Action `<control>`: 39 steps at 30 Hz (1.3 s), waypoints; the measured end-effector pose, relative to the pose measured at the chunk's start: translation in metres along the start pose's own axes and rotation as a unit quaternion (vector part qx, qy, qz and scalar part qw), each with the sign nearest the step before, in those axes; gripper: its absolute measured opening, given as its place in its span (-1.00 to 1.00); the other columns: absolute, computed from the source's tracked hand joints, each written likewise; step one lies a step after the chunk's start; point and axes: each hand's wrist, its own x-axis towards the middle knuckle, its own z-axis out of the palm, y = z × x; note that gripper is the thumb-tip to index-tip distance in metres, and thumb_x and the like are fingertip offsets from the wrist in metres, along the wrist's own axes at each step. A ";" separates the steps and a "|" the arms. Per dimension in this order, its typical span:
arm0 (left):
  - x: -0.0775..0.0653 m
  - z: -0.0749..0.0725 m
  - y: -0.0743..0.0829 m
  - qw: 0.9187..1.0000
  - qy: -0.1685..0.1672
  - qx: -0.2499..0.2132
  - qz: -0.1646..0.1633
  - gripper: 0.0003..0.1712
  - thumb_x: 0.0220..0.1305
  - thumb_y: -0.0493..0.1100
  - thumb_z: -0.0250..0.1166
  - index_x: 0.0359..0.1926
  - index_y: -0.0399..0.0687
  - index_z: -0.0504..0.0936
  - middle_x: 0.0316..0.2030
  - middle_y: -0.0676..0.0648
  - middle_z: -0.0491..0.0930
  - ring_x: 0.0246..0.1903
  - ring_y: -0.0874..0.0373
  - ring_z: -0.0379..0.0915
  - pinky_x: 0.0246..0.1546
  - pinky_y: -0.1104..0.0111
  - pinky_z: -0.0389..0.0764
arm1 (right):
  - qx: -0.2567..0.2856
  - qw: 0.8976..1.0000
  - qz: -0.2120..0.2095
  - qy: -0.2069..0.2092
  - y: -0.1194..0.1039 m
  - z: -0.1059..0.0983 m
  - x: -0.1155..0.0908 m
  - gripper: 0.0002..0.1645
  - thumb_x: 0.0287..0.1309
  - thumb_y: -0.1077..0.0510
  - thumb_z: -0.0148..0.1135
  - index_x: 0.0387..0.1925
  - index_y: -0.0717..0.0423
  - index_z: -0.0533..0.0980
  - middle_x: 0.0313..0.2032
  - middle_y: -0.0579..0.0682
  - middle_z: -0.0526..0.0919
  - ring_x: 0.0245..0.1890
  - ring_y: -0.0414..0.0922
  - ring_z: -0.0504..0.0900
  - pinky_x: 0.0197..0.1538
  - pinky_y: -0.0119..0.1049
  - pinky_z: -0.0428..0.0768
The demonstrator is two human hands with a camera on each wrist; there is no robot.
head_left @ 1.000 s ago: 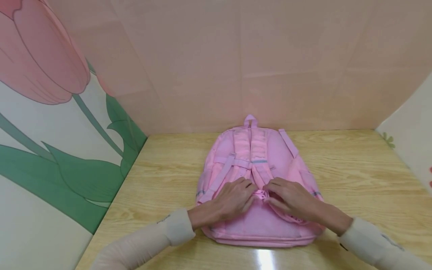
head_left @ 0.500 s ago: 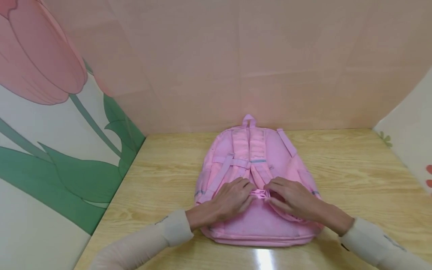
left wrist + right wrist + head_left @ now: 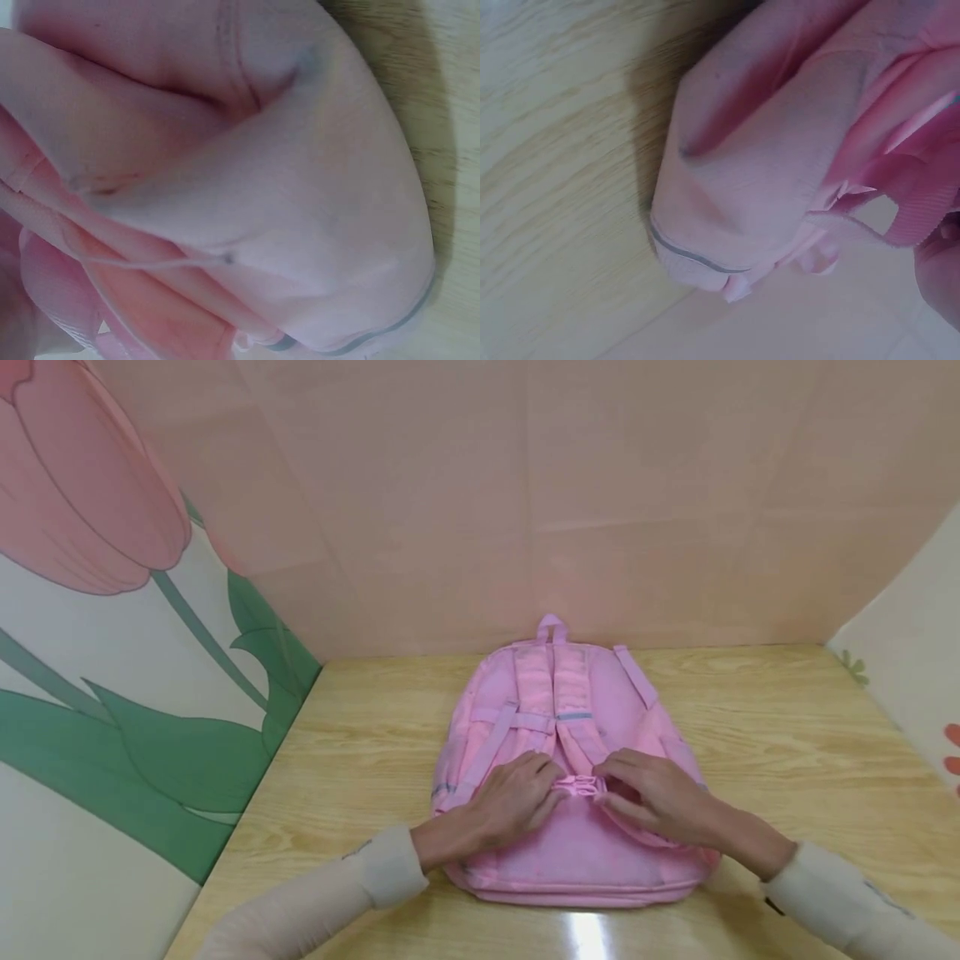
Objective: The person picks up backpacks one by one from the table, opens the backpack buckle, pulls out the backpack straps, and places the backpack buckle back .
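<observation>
A pink backpack [image 3: 573,852] lies on the table with its shoulder straps [image 3: 573,685] facing up. Over its lower middle, a pink plastic buckle [image 3: 577,786] with prongs showing spans the gap between both hands. My left hand [image 3: 513,797] pinches the buckle's left side, and my right hand [image 3: 660,797] pinches its right side. Whether the two halves are locked together is too small to tell. In the right wrist view, part of the right hand [image 3: 939,281] shows at the edge beside a pink strap [image 3: 922,199]; the left wrist view is mostly filled by the bag's side [image 3: 322,202].
The wood-grain table [image 3: 780,735] extends on both sides of the bag. Behind it stands a plain beige-pink wall [image 3: 525,510]. A tulip-patterned panel [image 3: 135,760] borders the left, and a white panel [image 3: 915,635] the right.
Both hands stay at the buckle. The gap between the fingertips has widened slightly and more of the buckle shows. The right hand has shifted a little to the right.
</observation>
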 end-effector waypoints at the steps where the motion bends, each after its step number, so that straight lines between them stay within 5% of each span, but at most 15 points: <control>1: 0.000 0.000 0.000 1.000 -0.001 0.000 0.000 -0.71 0.50 0.02 0.11 -0.03 -0.04 0.62 -0.12 0.04 0.60 -0.13 0.24 0.50 -0.12 0.57 0.62 | 0.007 1.000 0.005 0.002 0.000 -0.001 0.000 -0.67 0.10 0.13 0.43 -0.07 0.04 0.61 -0.21 -0.24 0.64 -0.24 -0.36 0.55 -0.20 -0.38 0.69; 7: 0.001 0.001 0.004 0.998 -0.035 0.046 0.008 -0.64 0.51 0.08 0.07 0.04 -0.02 0.62 -0.08 0.03 0.62 -0.10 0.22 0.50 -0.13 0.54 0.64 | 0.050 0.998 0.030 0.016 0.000 -0.005 0.003 -0.67 0.12 0.17 0.41 -0.05 0.09 0.61 -0.30 -0.30 0.56 -0.38 -0.40 0.45 -0.39 -0.49 0.57; 16: -0.001 0.010 0.012 0.987 -0.061 0.137 0.052 -0.60 0.53 0.15 0.00 0.00 0.07 0.66 -0.12 0.05 0.63 -0.15 0.21 0.49 -0.24 0.53 0.62 | 0.073 0.996 0.035 0.028 -0.003 -0.005 0.005 -0.63 0.10 0.21 0.42 -0.02 0.11 0.61 -0.27 -0.28 0.58 -0.38 -0.44 0.44 -0.41 -0.47 0.59; 24: -0.001 0.016 0.018 0.983 -0.092 0.153 0.051 -0.55 0.52 0.23 -0.04 0.04 0.18 0.67 -0.09 0.08 0.63 -0.12 0.21 0.47 -0.17 0.42 0.62 | 0.072 0.996 0.042 0.025 -0.004 -0.004 0.006 -0.65 0.13 0.20 0.42 -0.01 0.09 0.61 -0.25 -0.29 0.58 -0.34 -0.43 0.46 -0.38 -0.46 0.60; 34: -0.001 0.013 0.017 0.987 -0.116 0.108 0.035 -0.56 0.53 0.22 -0.06 0.09 0.18 0.62 -0.04 0.08 0.60 -0.07 0.23 0.50 -0.07 0.41 0.59 | 0.066 0.996 0.038 0.038 -0.003 -0.007 0.008 -0.64 0.10 0.22 0.43 -0.03 0.08 0.62 -0.27 -0.31 0.59 -0.33 -0.42 0.49 -0.34 -0.45 0.63; 39: 0.001 0.001 0.007 0.995 -0.090 -0.029 -0.013 -0.68 0.49 0.01 0.06 0.12 0.05 0.56 -0.01 0.05 0.59 -0.01 0.23 0.51 0.07 0.41 0.60 | 0.074 0.996 0.034 0.048 -0.002 -0.009 0.010 -0.66 0.09 0.23 0.43 -0.05 0.06 0.62 -0.31 -0.33 0.58 -0.40 -0.43 0.45 -0.42 -0.50 0.57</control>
